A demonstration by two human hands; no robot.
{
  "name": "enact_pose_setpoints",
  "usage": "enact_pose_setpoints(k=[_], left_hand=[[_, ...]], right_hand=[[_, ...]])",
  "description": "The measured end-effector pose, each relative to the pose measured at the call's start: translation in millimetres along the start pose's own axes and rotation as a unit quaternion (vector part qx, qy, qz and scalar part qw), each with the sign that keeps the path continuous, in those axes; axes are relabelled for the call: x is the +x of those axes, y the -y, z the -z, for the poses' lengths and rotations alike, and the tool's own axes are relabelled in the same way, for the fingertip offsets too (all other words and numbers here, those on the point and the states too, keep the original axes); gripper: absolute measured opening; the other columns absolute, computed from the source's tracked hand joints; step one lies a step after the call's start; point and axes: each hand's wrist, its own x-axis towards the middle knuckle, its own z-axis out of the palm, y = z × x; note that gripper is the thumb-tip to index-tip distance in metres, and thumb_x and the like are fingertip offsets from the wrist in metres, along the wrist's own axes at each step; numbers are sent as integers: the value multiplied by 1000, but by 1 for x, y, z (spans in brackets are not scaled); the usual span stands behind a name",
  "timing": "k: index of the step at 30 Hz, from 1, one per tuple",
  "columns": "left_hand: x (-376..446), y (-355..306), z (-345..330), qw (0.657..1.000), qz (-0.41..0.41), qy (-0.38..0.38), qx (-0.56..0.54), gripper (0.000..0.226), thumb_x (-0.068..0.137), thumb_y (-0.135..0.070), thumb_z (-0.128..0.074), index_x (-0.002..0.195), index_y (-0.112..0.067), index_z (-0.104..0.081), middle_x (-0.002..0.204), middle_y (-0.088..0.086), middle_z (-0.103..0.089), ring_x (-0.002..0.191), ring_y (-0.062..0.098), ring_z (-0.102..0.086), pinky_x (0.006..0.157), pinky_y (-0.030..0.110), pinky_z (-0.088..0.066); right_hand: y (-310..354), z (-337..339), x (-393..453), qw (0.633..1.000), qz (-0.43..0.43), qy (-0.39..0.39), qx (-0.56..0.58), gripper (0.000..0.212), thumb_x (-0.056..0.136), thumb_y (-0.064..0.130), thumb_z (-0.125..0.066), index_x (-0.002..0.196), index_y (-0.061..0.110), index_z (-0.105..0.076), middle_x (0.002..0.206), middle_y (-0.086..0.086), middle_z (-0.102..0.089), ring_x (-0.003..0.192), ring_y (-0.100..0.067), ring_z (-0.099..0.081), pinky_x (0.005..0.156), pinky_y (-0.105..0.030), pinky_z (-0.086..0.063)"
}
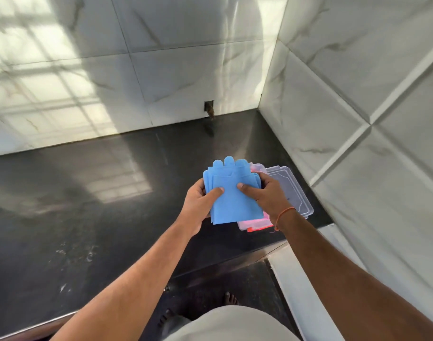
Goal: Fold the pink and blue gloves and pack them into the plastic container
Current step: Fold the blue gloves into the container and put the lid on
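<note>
Blue gloves (231,193), folded, sit pinched in my left grip (198,205) and right grip (267,195) over the plastic container (256,223), pink inside I think.

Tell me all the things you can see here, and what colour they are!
blue gloves: a folded stack, exact count unclear, blue, held up in both hands above the container
pink gloves: count unclear, pink, inside the container, mostly hidden under the blue ones
plastic container: one, clear, on the counter near the right wall
lid: one, clear, lying right beside the container
counter: one, shiny black, running along the walls
wall tiles: many, white marble, behind and to the right
left hand: one, thumb on top of the blue gloves
right hand: one, thumb on top too, orange thread at the wrist
</note>
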Motion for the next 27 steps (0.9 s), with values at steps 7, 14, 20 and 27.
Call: enact_pose_setpoints(k=[7,14,20,27], left_hand=[[19,9,-44,995,40,-40,81,36,95,-17,-85,128,-16,-68,112,-2,-84,100,17,-83,77,47,-71],[26,10,-59,938,-26,-108,330,43,84,-40,-93,118,-26,-70,101,-11,-78,87,10,-78,65,34,-69],[28,13,-58,890,-57,-130,433,55,81,-53,-90,126,-26,-72,110,-11,-67,91,10,-67,77,24,-54],[21,6,-50,826,-147,-99,535,64,101,-57,-60,156,-29,-44,154,-8,-47,138,19,-51,107,46,-55]], right_hand=[[-12,51,22,993,-9,-17,-118,36,88,27,-88,117,14,-72,110,-7,-78,103,-32,-73,92,-49,-62],[-15,64,30,973,15,-11,-232,48,86,26,-88,128,15,-68,116,-5,-74,105,-30,-70,97,-42,-58],[-11,57,25,912,72,-24,-403,58,93,41,-77,144,22,-58,129,-7,-74,114,-34,-69,100,-46,-56],[-2,57,14,863,125,-44,-488,64,93,60,-69,142,23,-51,140,-3,-56,125,-28,-54,102,-44,-53]])
